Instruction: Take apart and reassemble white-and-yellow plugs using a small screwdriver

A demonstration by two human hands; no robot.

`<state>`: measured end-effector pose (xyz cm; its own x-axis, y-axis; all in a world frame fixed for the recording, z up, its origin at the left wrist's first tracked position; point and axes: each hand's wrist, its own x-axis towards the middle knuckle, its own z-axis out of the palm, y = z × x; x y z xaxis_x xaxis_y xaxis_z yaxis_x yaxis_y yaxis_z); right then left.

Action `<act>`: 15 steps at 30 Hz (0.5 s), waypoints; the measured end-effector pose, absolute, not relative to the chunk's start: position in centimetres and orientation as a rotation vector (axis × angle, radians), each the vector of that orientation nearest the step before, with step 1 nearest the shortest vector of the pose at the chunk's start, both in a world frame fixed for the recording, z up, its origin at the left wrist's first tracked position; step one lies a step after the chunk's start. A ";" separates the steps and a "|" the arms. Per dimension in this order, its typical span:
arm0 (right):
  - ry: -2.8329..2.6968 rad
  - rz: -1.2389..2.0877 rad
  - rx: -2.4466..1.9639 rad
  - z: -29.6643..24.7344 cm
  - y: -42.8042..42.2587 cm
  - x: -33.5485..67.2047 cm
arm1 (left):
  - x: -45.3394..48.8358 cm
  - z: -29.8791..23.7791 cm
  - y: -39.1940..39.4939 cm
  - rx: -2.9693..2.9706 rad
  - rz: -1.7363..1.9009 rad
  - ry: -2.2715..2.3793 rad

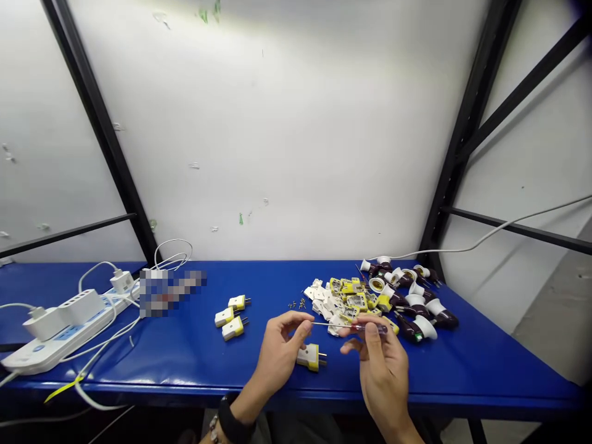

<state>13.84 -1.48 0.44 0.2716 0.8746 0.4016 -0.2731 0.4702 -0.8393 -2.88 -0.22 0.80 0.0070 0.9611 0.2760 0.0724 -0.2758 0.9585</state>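
Note:
In my right hand (383, 370) lies a screwdriver (370, 329) with a clear purplish handle, its thin shaft pointing left. My left hand (283, 345) pinches thumb and forefinger together at the shaft's tip; whether a small screw is also there is too small to tell. Below and between the hands, a white and yellow plug (309, 356) lies on the blue table with its prongs to the right. Loose screws (300, 304) are scattered just beyond my left hand. Behind my right hand is a pile of white plug covers (324, 299) and yellow plug halves (356, 301).
Several dark lamp holders with white sockets (416, 302) crowd the table's right side. Three white and yellow plugs (234, 327) lie left of my hands. Far left sits a power strip (50, 351) with tangled cables. Black metal posts (104, 135) frame the pale back wall.

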 end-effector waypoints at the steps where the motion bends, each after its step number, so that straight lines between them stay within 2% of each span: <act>1: -0.995 0.890 -0.721 0.5 -1.6 13.7 | -2.6 0.8 -0.4 1.373 1.408 1.093; 7: -0.966 0.916 -0.710 0.5 -1.6 13.4 | -2.5 1.0 -0.5 1.118 1.547 1.102; 15: -0.897 0.967 -0.711 0.6 -1.5 12.9 | -2.1 1.2 -1.1 1.020 1.550 1.068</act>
